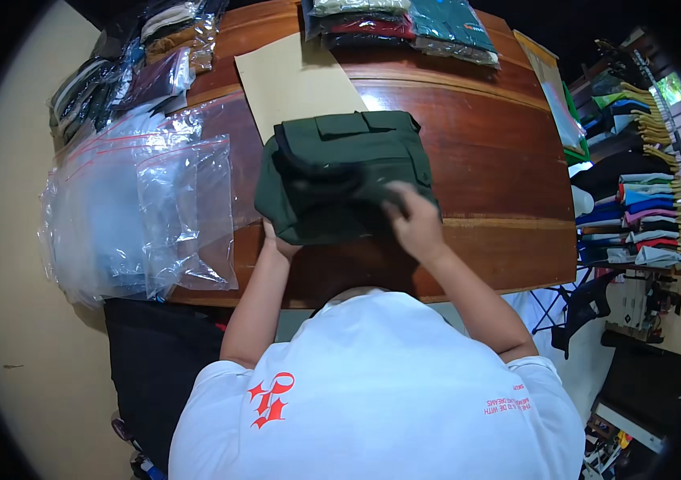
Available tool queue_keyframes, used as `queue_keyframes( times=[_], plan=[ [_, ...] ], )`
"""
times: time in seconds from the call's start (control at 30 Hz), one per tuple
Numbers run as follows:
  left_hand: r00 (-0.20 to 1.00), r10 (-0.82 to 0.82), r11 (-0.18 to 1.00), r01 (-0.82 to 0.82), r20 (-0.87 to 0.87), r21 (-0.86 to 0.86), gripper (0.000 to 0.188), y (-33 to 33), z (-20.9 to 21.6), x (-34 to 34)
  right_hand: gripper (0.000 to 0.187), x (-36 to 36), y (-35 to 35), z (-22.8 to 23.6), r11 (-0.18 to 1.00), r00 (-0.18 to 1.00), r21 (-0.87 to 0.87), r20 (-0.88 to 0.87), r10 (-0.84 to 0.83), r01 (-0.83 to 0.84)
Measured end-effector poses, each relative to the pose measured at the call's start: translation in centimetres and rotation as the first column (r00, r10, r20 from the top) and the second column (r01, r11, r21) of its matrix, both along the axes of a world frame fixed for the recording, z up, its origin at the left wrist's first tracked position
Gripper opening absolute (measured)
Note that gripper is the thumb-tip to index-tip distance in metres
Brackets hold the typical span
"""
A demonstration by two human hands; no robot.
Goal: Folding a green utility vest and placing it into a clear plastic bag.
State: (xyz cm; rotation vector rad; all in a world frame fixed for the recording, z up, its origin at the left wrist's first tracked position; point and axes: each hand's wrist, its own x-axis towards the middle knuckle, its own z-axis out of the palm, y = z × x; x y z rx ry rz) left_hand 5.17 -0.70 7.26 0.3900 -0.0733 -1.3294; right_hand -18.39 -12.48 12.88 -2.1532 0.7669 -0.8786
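Note:
In front of me, above the table, is a thick dark green cloth piece [340, 152] with pocket flaps and seams. It looks folded; whether it is a garment or a bag I cannot tell. My left hand [280, 242] grips its near left corner from below, with most fingers hidden under the cloth. At its right side my right hand [418, 224] has its fingers curled on a blurred fold of the fabric. A dark, smeared part of the cloth lies across the middle, left of my right fingers.
Clear plastic bags with red seal lines [140, 200] lie in a pile at the left. A brown cardboard sheet [296, 80] rests beyond the cloth on the wooden table [508, 176]. Bagged clothes [404, 28] sit at the far edge. Hanging clothes [644, 208] fill the right side.

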Motion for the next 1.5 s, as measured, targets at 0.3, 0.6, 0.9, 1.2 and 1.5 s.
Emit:
queue_keyframes(
  times=[0.3,0.6,0.9,1.2,1.5],
  plan=[
    [0.900,-0.183,0.834,-0.071,0.396,0.547,0.071,3.3,0.7,4.0,0.053,-14.0,-6.3,-1.1,0.620,0.371,0.771,0.538,-0.757,0.147],
    [0.147,-0.567,0.650,-0.525,0.810,0.550,0.041,4.2,-2.3,4.2,0.047,-27.1,-5.6,-9.1,0.382,0.562,0.876,0.164,-0.811,0.295],
    [-0.555,-0.622,0.783,-0.417,0.552,0.462,0.081,4.3,2.1,-3.3,0.073,-35.6,-11.6,-6.5,0.807,0.699,-0.189,-0.417,-0.582,0.559],
    [-0.673,-0.473,0.854,-0.192,0.569,0.483,0.042,6.9,1.8,-1.9,0.090,-33.8,-18.0,-8.3,0.782,0.835,0.392,-0.474,-0.280,0.484],
    [-0.524,-0.416,0.909,-0.227,0.743,0.348,0.026,7.5,0.8,-0.2,0.055,-36.6,-15.5,-5.7,0.840,0.957,0.493,-0.271,-0.100,0.227]
  ],
)
